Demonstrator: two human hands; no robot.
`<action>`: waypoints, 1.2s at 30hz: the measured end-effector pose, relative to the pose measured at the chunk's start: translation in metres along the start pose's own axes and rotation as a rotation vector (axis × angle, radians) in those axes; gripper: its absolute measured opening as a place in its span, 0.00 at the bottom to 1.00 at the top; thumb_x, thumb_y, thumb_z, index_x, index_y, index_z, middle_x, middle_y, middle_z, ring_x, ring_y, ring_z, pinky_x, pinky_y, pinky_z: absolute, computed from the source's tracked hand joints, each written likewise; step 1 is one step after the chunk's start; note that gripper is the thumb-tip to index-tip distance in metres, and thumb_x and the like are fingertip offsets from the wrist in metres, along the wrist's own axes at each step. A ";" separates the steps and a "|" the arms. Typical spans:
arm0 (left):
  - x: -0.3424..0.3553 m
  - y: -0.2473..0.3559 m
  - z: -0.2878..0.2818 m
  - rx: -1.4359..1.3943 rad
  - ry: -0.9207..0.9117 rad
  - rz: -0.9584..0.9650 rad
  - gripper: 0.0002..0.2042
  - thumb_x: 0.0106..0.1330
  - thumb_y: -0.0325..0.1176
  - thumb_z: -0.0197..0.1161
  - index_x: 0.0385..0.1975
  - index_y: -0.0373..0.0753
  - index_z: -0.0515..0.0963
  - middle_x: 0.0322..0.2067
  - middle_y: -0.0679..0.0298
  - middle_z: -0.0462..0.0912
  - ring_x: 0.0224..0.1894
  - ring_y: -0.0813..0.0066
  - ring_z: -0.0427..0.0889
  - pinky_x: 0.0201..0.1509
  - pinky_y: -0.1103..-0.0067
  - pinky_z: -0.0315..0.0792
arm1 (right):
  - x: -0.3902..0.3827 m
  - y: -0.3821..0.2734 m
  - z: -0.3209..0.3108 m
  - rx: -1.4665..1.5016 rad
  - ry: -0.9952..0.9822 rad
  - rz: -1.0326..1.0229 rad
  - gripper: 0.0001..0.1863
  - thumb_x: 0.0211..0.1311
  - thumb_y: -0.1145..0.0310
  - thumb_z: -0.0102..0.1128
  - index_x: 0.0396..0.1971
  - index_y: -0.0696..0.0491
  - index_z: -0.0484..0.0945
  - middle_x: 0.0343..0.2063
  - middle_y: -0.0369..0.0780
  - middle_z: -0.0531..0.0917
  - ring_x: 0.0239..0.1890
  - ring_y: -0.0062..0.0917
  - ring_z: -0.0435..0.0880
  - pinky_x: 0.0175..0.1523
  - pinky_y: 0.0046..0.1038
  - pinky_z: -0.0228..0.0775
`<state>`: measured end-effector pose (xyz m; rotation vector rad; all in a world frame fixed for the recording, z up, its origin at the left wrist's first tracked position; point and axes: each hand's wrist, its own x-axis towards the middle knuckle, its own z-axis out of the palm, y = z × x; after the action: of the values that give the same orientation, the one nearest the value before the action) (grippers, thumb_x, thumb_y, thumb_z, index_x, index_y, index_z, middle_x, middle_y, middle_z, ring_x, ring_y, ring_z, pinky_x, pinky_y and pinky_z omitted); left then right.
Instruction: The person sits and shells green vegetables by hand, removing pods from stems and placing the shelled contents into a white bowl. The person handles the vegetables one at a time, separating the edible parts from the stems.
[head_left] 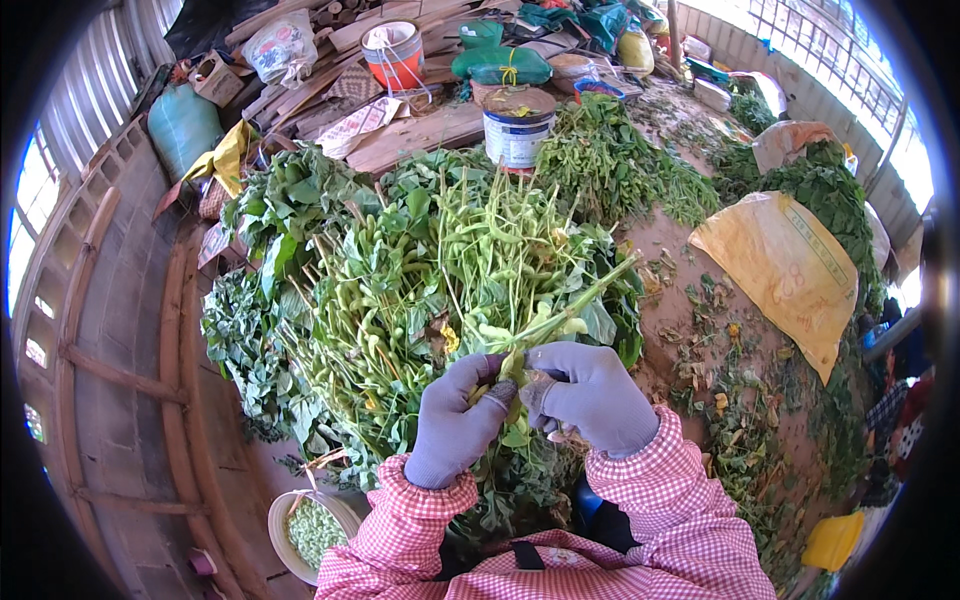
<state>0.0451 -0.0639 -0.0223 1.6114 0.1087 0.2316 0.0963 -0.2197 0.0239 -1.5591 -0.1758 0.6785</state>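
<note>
My left hand (460, 420), in a grey glove, is closed round a green bean plant (514, 365) just in front of me, with pods and a stem rising up and right. My right hand (580, 390), also gloved, grips the same plant close beside the left one, fingers curled at the pods. Beyond them lies a big heap of leafy stalks with green pods (370, 300). At the lower left stands a white bucket (284, 520) holding small light-green beans (315, 530).
A lidded pail (518, 136), boards (420, 135) and a red-white bucket (393, 62) stand behind the heap. A block wall (120, 380) with timber rails runs along the left. A yellow sack (775, 275), scattered leaves and a yellow container (832, 540) lie at the right.
</note>
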 end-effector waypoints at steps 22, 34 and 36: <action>0.003 0.008 -0.013 -0.376 -0.077 -0.277 0.10 0.63 0.35 0.60 0.30 0.32 0.76 0.21 0.68 0.75 0.19 0.85 0.68 0.21 0.87 0.62 | 0.004 0.017 0.016 -0.097 0.078 -0.191 0.12 0.60 0.72 0.59 0.40 0.64 0.78 0.24 0.34 0.79 0.26 0.11 0.73 0.31 0.16 0.66; 0.001 -0.004 0.004 -0.761 -0.116 -0.448 0.08 0.65 0.32 0.53 0.37 0.34 0.73 0.23 0.69 0.71 0.18 0.86 0.67 0.18 0.87 0.58 | 0.013 0.028 0.012 -0.163 0.267 -0.305 0.12 0.58 0.70 0.63 0.37 0.62 0.79 0.23 0.33 0.80 0.25 0.10 0.73 0.29 0.16 0.66; 0.001 -0.004 0.006 -0.750 -0.138 -0.480 0.08 0.64 0.32 0.52 0.36 0.35 0.73 0.23 0.69 0.71 0.19 0.86 0.66 0.17 0.90 0.56 | 0.016 0.031 0.010 -0.221 0.278 -0.344 0.11 0.57 0.71 0.63 0.37 0.62 0.80 0.23 0.34 0.80 0.25 0.10 0.73 0.29 0.16 0.66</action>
<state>0.0472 -0.0692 -0.0263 0.8154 0.2631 -0.1994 0.0949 -0.2071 -0.0100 -1.7616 -0.3092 0.1729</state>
